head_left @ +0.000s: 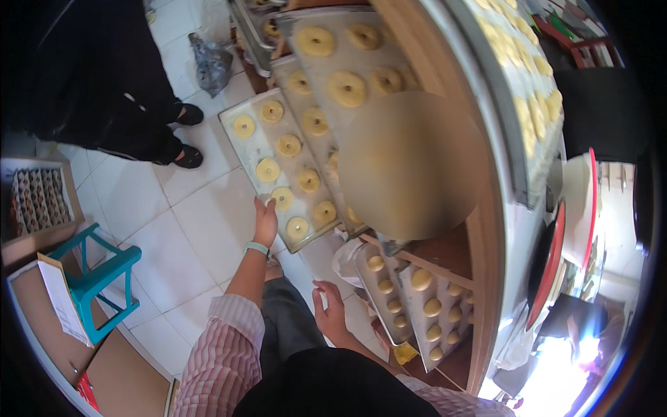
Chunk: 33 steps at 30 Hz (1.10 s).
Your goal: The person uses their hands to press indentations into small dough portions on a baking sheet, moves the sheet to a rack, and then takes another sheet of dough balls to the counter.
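My left hand (265, 221) grips the left edge of a metal baking tray (258, 154), its thumb over the rim beside a dough ring. Two rows of pale, flat dough rings (288, 145) lie on this tray, which juts out from the shelf over the floor. My right hand (331, 311) hangs below the tray's near end, thumb and fingers apart, with nothing visible in it. Behind the held tray, a second tray (281, 67) and a larger upper tray (330, 55) carry more dough rings. A blurred patch hides part of them.
Trays of round dough balls (432, 307) sit on a lower shelf at right, under a wooden-edged counter (479, 299). A person in dark clothes (90, 83) stands far left. A teal stool (104, 281) and a box of egg trays (42, 201) stand at left. A dark plastic bag (210, 64) lies on the tiles.
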Available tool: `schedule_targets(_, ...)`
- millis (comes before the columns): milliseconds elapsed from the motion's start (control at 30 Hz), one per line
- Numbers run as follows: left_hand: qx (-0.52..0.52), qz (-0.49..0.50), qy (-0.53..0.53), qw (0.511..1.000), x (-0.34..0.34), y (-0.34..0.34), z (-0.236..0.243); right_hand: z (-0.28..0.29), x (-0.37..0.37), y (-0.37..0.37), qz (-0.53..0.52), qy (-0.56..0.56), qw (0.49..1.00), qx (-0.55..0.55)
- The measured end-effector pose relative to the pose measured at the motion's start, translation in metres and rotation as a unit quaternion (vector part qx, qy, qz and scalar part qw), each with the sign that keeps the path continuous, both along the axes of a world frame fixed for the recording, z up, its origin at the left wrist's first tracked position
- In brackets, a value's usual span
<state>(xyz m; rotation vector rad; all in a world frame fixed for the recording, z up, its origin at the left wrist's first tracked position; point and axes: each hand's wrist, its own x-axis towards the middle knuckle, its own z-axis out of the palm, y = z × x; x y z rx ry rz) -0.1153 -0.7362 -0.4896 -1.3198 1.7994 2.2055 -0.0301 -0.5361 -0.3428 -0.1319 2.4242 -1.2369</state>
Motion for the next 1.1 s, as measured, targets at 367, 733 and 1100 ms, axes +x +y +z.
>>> schedule_targets(367,0.069,-0.193,-0.009,0.979,-0.038,0.042,0.038,0.072,0.047,0.065,-0.165,-0.112,0.972,-0.124)
schedule_targets(733,0.145,-0.224,-0.059,0.962,0.109,0.069,0.096,0.045,0.071,0.155,-0.678,0.095,0.599,-0.415)
schedule_targets(1100,-0.069,-0.266,0.109,0.955,0.058,0.017,0.223,0.059,0.148,0.074,-0.669,0.112,0.462,-0.571)
